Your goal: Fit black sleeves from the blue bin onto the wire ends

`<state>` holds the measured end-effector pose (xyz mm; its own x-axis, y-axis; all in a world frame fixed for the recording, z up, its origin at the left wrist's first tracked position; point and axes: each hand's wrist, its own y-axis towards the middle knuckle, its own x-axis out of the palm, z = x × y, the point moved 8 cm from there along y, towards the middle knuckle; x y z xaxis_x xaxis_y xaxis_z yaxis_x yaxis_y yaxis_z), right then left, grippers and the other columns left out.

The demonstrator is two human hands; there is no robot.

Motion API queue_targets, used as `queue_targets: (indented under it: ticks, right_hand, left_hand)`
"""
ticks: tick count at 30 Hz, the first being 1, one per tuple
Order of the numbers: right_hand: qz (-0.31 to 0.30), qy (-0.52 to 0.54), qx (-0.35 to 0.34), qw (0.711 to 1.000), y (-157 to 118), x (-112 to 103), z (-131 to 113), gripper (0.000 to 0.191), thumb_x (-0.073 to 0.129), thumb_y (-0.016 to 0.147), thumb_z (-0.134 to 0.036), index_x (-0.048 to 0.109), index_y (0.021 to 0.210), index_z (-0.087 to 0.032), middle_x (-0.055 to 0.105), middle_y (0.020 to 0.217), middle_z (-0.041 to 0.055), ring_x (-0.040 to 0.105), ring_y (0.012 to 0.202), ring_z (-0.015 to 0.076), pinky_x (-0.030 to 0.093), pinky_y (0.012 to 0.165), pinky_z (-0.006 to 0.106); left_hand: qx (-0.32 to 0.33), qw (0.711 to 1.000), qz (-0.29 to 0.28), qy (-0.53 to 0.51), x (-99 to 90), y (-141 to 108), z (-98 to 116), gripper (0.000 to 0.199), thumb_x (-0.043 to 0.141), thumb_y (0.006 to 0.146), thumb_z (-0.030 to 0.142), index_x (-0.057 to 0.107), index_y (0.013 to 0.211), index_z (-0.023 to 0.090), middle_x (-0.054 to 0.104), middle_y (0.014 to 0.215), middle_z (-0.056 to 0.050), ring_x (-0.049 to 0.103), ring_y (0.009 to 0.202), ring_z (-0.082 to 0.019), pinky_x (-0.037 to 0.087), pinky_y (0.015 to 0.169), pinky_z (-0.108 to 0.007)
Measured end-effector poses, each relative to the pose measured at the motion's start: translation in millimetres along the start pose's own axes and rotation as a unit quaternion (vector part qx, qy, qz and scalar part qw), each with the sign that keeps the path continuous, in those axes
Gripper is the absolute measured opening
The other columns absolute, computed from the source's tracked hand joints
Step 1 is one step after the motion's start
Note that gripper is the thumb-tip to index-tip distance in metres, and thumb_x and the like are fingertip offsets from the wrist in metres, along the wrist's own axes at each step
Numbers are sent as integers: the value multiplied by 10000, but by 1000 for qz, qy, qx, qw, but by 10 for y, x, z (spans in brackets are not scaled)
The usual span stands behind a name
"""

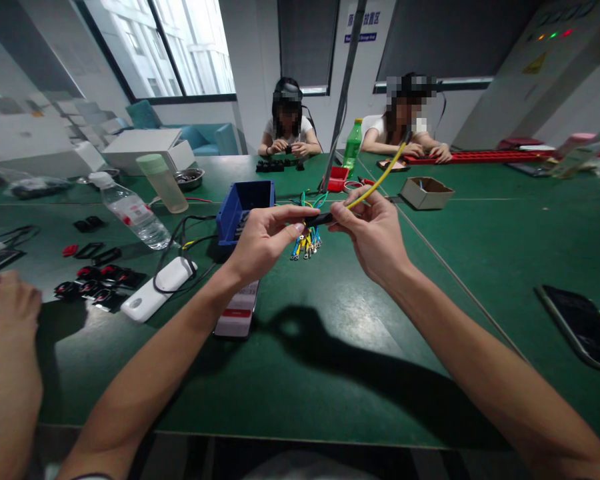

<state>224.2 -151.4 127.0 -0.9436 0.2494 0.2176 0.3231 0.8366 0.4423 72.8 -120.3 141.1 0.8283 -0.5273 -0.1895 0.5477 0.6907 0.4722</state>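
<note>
My left hand pinches a small black, elongated part between thumb and index finger, above the green table. My right hand is closed round a yellow wire near its end, with the wire rising up and to the right past my fingers. Between my hands, the black part reaches my right fingertips; how it meets the wire is hidden. Behind and below the black part lies a bundle of blue, yellow and green wires with metal terminals at their ends.
A blue bin, phone and white power bank with black cables lie left. Beyond are bottles and black-and-red parts. A cardboard box and phone are right. Another person's arm enters left; two people sit opposite.
</note>
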Motion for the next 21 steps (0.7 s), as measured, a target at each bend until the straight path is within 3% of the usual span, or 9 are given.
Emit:
queue_targets:
  ticks: [21]
  right_hand:
    - [-7, -17, -11, 1000, 0, -4, -13, 364, 784, 669, -383, 474, 752, -212, 533, 732, -48, 573, 641, 85, 519, 563, 214]
  left_hand:
    - [-3, 1000, -8, -2, 15, 4, -15, 275, 621, 788, 207, 719, 1038, 149, 718, 1052, -78, 657, 998, -225, 514, 896, -345]
